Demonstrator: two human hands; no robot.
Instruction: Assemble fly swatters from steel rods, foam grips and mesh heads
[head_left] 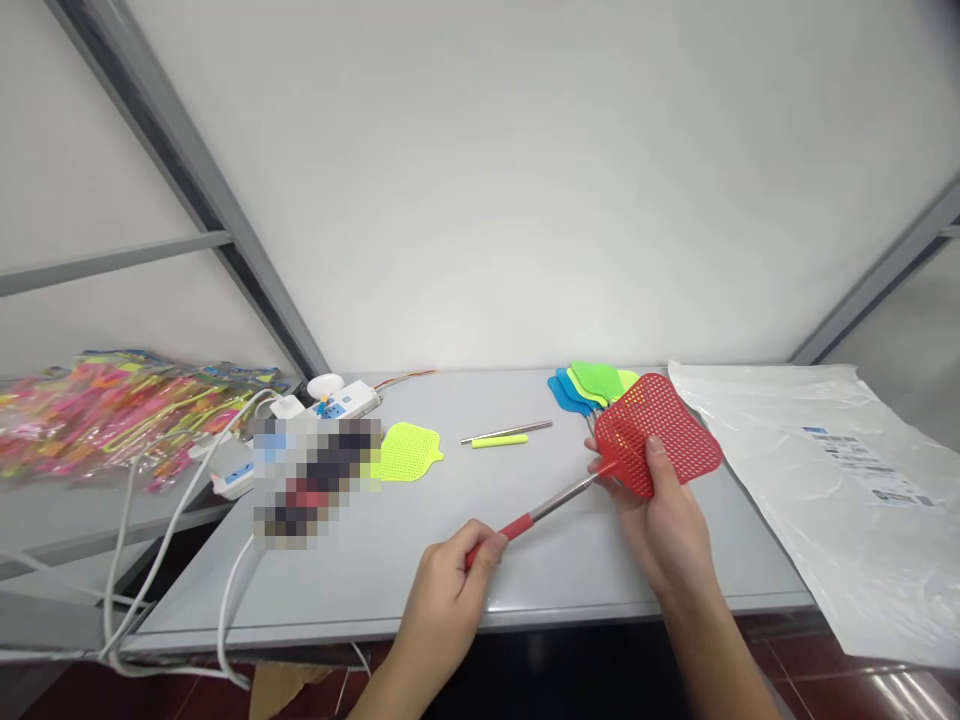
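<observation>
A red fly swatter (686,437) with a metal shaft is held across the front of the table by both hands. My left hand (454,575) is closed round its red handle grip. The perforated head lies in my right hand (667,520), pinched near its base with the thumb on top. Left of it on the table are a loose metal rod (525,431), a yellow handle grip (500,441) and a yellow swatter head (409,452). Behind the red head, several blue, yellow and green fly swatters (596,382) lie in a pile, partly hidden.
White power strips (349,402) with cables stand at the table's left, beside a blurred-out patch. Farther left lies a heap of bagged colourful items (112,420). A white plastic mailer bag (840,480) hangs over the table's right front edge. Grey metal frame bars (225,225) flank the white wall.
</observation>
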